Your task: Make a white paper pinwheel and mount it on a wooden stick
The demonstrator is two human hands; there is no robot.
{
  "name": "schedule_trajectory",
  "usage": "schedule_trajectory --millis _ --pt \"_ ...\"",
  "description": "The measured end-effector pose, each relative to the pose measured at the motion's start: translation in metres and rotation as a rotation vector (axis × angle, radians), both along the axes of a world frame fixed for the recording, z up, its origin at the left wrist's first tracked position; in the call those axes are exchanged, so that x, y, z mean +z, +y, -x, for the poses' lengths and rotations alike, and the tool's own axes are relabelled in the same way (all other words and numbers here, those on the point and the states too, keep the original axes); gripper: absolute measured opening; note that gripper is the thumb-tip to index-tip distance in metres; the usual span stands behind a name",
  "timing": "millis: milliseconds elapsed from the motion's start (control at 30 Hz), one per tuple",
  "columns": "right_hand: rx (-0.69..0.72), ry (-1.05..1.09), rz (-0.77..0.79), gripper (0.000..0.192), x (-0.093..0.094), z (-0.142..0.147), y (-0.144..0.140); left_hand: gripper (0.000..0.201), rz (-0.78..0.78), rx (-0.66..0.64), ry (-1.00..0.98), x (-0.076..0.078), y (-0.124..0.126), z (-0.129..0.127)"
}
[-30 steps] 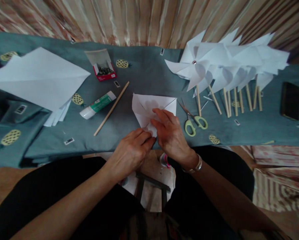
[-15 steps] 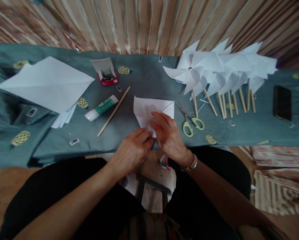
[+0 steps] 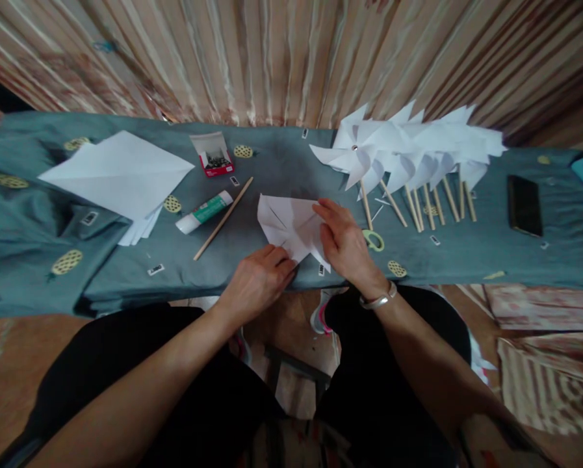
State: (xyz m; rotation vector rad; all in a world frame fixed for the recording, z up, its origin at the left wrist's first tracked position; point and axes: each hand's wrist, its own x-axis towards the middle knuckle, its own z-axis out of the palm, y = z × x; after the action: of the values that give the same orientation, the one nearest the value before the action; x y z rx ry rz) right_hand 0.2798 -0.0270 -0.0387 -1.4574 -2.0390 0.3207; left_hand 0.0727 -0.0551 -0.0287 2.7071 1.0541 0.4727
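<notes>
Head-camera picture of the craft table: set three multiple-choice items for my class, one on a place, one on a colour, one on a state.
1. Where does the glue stick lie?
A. left of the loose wooden stick
B. on the phone
C. under the pinwheels

2. What colour are the scissors' handles?
A. red
B. light green
C. black

3. How is the small red box?
A. shut
B. upside down
C. open, lid flap up

Answers:
1 A, the tube sits just left of the stick on the cloth.
2 B, a green loop shows beside the right hand.
3 C, the flap stands up and dark contents show.
</notes>
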Motion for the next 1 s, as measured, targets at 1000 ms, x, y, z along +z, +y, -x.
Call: schedule_trajectory --millis 1000 --pt "0.008 -0.186 0.016 0.036 0.017 -0.018 -0.008 0.015 -0.007 -0.004 0.191 0.011 0.008 -0.017"
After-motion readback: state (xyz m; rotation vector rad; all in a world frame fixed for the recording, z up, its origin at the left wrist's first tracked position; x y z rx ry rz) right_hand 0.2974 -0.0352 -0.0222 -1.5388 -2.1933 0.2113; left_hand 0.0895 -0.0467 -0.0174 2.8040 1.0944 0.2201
